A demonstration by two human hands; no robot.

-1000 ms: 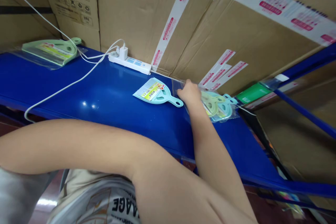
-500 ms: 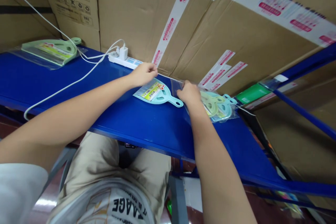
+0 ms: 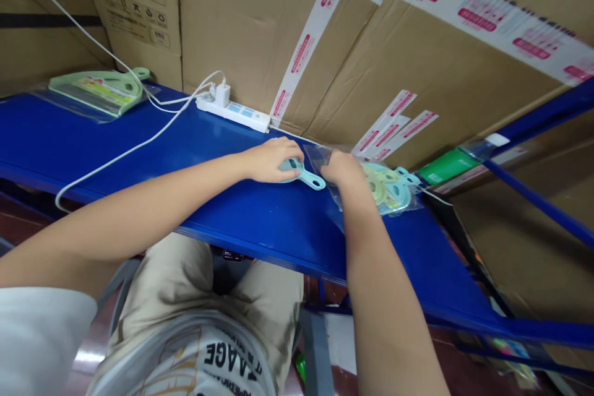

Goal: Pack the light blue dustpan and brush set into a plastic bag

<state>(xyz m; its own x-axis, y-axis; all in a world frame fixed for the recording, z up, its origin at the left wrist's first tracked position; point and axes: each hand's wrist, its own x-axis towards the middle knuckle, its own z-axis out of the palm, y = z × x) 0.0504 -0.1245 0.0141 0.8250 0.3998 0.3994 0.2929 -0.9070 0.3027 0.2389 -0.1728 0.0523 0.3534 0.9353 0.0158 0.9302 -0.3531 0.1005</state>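
On the blue shelf lies a light-blue dustpan [image 3: 310, 179], its handle pointing right. My left hand [image 3: 276, 159] covers most of its pan, fingers and thumb closed around the part near the handle. To the right, my right hand [image 3: 342, 168] pinches a clear plastic bag [image 3: 317, 154], whose edge opens out toward the dustpan. Just beyond that hand, a pile of bagged green and blue dustpans [image 3: 390, 189] is partly hidden by the wrist. At the far left lies a green dustpan [image 3: 99, 90] on or in clear plastic.
A white power strip [image 3: 234, 112] with a plugged-in charger sits at the back of the blue shelf [image 3: 260, 223]. White cables [image 3: 125, 147] loop over the left side. Large cardboard boxes [image 3: 250, 25] rise behind, and a green-labelled bottle [image 3: 450, 164] lies at the right.
My left hand has come down from above the dustpan and closed on it, covering its label. My right hand stays at the plastic bag, nearly in place.
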